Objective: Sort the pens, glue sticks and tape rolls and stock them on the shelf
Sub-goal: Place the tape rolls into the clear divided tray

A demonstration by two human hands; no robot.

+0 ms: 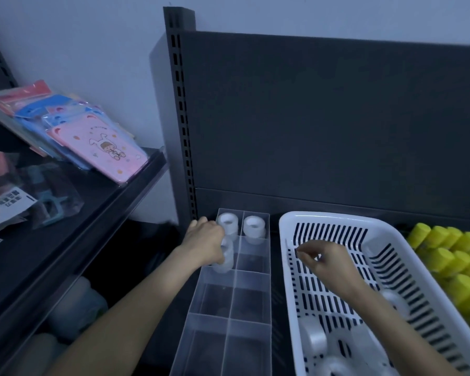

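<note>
Left hand point(205, 244) grasping tape roll point(226, 257) in divider tray point(251, 305); right hand point(326, 261) loosely curled, empty, above basket point(334, 217).

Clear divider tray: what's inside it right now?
Clear tray, back row: a left tape roll and a right tape roll. In the next left compartment sits a third roll, partly covered by the left hand gripping it. Nearer compartments show nothing.
</note>
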